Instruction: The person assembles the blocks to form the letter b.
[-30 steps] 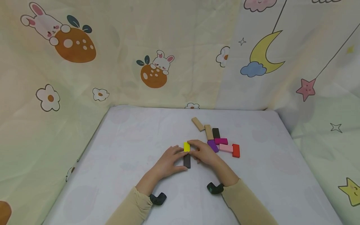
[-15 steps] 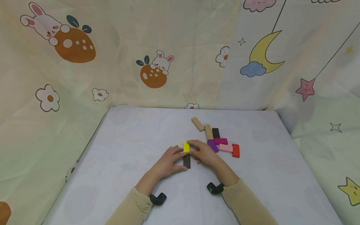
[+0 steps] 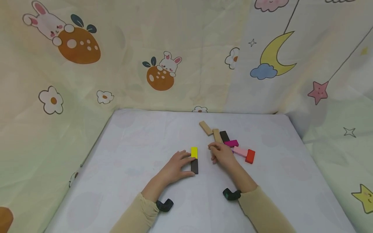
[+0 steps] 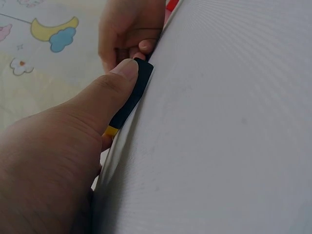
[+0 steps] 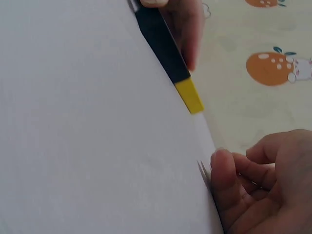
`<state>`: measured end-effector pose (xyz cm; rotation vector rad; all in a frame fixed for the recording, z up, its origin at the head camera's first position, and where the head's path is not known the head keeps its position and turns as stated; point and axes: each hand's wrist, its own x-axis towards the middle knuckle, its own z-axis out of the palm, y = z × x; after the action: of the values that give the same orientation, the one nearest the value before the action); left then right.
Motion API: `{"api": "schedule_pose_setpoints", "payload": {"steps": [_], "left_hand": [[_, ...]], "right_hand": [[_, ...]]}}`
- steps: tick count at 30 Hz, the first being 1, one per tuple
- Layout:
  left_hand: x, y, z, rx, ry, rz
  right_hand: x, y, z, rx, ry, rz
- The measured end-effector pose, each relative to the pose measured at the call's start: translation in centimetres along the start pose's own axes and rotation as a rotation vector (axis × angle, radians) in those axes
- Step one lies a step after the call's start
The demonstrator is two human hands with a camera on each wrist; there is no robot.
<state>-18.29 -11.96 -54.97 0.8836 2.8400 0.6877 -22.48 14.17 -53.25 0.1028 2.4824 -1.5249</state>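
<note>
Thumb of left hand presses black block; yellow block abuts it. Right hand right of black block, curled, grasp unclear.

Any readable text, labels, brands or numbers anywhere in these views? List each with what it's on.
None: no words, labels, brands or numbers show in any view.
The yellow block, black block and the loose blocks beside the right hand have plain faces.
The backdrop cloth carries only pictures: rabbits, flowers, a moon, stars.
The table cover is unmarked.
The left hand rests on the black block and hides no visible print.
</note>
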Motion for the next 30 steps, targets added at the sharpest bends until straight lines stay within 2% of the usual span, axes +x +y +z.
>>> {"api": "schedule_pose_setpoints", "payload": {"steps": [3,6,13,25,30], "left_hand": [[0.0,0.0,0.0,0.005,0.006,0.005],[0.1,-0.1,0.1,0.010,0.007,0.009],[0.0,0.0,0.0,0.007,0.016,0.011],[0.0,-0.1,0.1,0.014,0.021,0.012],[0.0,-0.1,0.0,0.010,0.011,0.005]], "right_hand": [[0.1,0.6,-0.9,0.029,0.053,-0.029],[-0.1,0.9,-1.6,0.015,0.070,-0.085],[-0.1,1.1,-2.2,-0.256,0.116,-0.244],[0.3,1.3,-2.2,-0.310,0.118,-0.289],[0.5,1.4,-2.2,-0.350,0.073,-0.296]]}}
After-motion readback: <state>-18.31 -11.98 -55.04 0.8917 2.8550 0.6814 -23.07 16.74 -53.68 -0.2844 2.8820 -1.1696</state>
